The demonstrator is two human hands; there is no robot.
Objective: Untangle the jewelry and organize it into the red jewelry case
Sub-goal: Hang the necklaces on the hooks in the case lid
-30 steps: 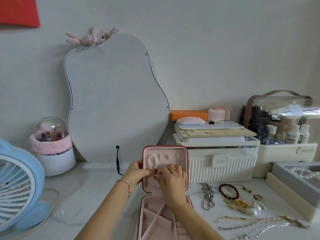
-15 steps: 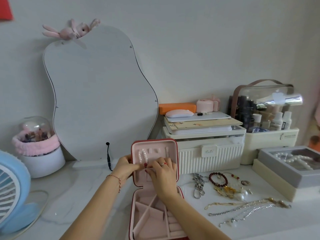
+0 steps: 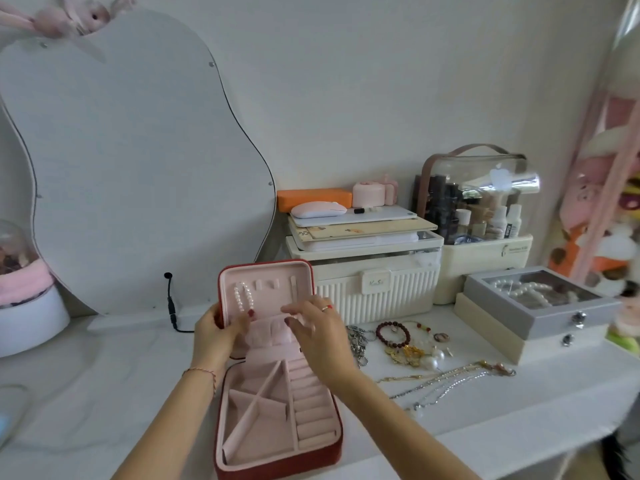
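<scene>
A: Nearest the camera?
B: red jewelry case [image 3: 277,455] lies open on the white table [image 3: 104,393], base toward the camera, pink dividers and ring rolls showing, nothing seen in those compartments. Lid [image 3: 266,282] stands upright at the far end.

A: Hands?
B: Both at the lid's lower half. left hand [image 3: 216,332] grips the lid's left edge, thumb curled onto the pink lining. right hand [image 3: 318,336] has fingers bent, pinching the top of the pink elastic pocket [image 3: 268,332]. Ring on one finger.

A: Anything in the case yet?
B: pearl strand [image 3: 243,296] hangs from the hooks at upper left of the lid, just above the left thumb.

A: The rest of the jewelry?
B: Right of the case, on the table: silver chains [image 3: 446,384], a gold piece with large pearls [image 3: 412,353], dark red bead bracelet [image 3: 393,335]. Some overlap; can't tell how knotted.

A: Further back?
B: grey glass-top box [image 3: 540,303] with pearls at right, cream ribbed organizer [image 3: 374,282] behind the case, wavy mirror [image 3: 131,168] against the wall at left.
</scene>
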